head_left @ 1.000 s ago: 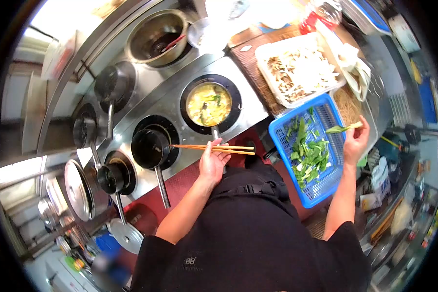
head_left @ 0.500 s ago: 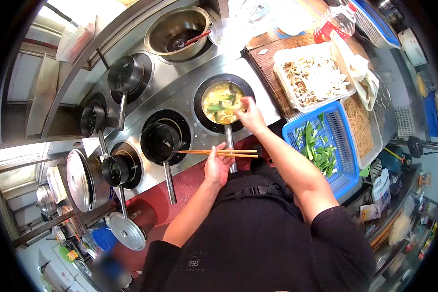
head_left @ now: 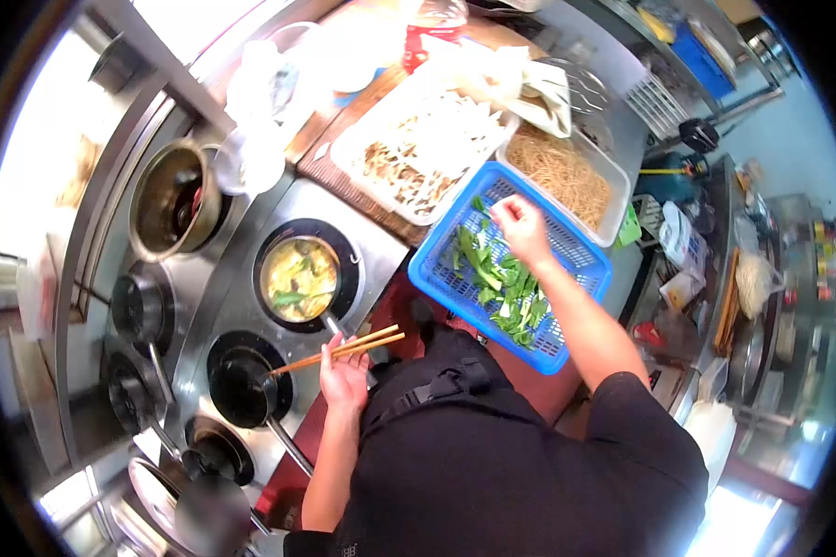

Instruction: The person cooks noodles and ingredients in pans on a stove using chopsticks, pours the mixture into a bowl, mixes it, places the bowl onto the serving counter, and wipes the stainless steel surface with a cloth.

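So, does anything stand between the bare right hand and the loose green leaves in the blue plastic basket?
Nothing visible does. The right hand is over the open basket, by the leaves; contact is unclear. The thin wooden chopsticks are aside, in the left hand.

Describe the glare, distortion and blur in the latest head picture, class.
Head view: edges bow near the round black border; head view: strong glare bleaches the area beyond the white tub; head view: a blurred patch at lower left is unreadable, while the blue basket shows clearly.
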{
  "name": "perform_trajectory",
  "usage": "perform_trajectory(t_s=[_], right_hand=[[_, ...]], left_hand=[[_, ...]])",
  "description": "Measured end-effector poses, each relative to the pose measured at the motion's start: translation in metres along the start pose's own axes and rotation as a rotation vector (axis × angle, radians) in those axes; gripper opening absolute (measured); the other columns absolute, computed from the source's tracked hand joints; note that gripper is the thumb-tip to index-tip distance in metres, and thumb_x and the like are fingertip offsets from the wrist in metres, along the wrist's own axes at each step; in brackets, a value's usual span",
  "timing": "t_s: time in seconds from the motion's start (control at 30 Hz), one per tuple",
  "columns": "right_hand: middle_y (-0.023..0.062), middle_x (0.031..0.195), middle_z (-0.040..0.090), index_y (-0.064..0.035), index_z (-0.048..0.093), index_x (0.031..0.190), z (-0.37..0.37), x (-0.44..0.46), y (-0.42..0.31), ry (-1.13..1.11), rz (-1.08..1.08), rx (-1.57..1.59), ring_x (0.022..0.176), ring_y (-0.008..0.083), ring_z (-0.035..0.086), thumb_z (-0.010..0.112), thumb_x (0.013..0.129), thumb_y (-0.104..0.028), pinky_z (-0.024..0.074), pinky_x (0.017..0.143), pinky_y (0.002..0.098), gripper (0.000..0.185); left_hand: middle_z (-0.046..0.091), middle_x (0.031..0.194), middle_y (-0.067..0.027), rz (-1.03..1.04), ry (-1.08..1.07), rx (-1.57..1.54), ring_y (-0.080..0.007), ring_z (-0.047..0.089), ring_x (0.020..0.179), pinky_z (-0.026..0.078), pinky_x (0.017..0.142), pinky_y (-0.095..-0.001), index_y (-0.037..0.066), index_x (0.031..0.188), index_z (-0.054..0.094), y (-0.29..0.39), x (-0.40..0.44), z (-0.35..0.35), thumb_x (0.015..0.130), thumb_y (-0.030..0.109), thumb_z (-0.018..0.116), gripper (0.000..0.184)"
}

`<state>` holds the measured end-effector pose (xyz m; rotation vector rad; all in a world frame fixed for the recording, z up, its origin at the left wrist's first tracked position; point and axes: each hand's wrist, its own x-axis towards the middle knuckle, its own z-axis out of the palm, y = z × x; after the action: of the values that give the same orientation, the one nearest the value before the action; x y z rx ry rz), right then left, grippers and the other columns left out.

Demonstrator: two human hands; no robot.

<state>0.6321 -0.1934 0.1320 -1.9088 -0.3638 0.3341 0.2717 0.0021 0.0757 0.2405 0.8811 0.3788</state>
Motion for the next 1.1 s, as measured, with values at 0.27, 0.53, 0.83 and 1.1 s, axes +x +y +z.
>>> perform_trajectory(t_s=[0.27,0.53,0.83,1.1], right_hand=[[0.0098,0.084,0.068,-0.0047,0.064,0.109,-0.181,0.088,0.068,0.244,0.078,-0.635,0.08,0.0215,0.066,0.065,0.082,-0.018,0.0514,0.073,0.0344,0.03],[0.0203,0.109,0.065,-0.0098,0.031,0.145,-0.165,0.15,0.071,-0.111,0.105,-1.032,0.103,0.035,0.062,0.078,0.069,-0.022,0.0496,0.088,0.0443,0.091],[0.0245,0.105,0.064,-0.0035,0.062,0.11,-0.151,0.179,0.069,-0.21,0.098,-1.082,0.099,0.0378,0.062,0.068,0.076,-0.019,0.0495,0.087,0.0444,0.038],[0.0216,0.092,0.067,-0.0026,0.067,0.097,-0.185,0.155,0.03,-0.045,0.117,-1.021,0.09,0.0365,0.065,0.061,0.083,-0.023,0.0501,0.079,0.0437,0.025]], left_hand=[[0.06,0.113,-0.0075,-0.015,0.055,0.081,-0.0208,0.058,0.1,0.046,0.086,-0.0364,0.012,0.122,0.056,-0.001,0.005,0.018,0.1,0.042,0.041,0.04],[0.065,0.106,-0.0065,0.02,0.095,0.063,-0.0207,0.064,0.091,0.051,0.079,-0.0364,0.012,0.122,0.056,-0.006,0.007,0.021,0.1,0.041,0.041,0.039],[0.065,0.106,-0.006,0.052,0.139,0.07,-0.0197,0.064,0.091,0.051,0.08,-0.0356,0.012,0.122,0.056,-0.012,0.004,0.026,0.1,0.042,0.04,0.04],[0.066,0.106,-0.0064,0.036,0.11,0.067,-0.0201,0.064,0.091,0.052,0.078,-0.0358,0.013,0.12,0.058,-0.012,0.009,0.03,0.1,0.04,0.04,0.037]])
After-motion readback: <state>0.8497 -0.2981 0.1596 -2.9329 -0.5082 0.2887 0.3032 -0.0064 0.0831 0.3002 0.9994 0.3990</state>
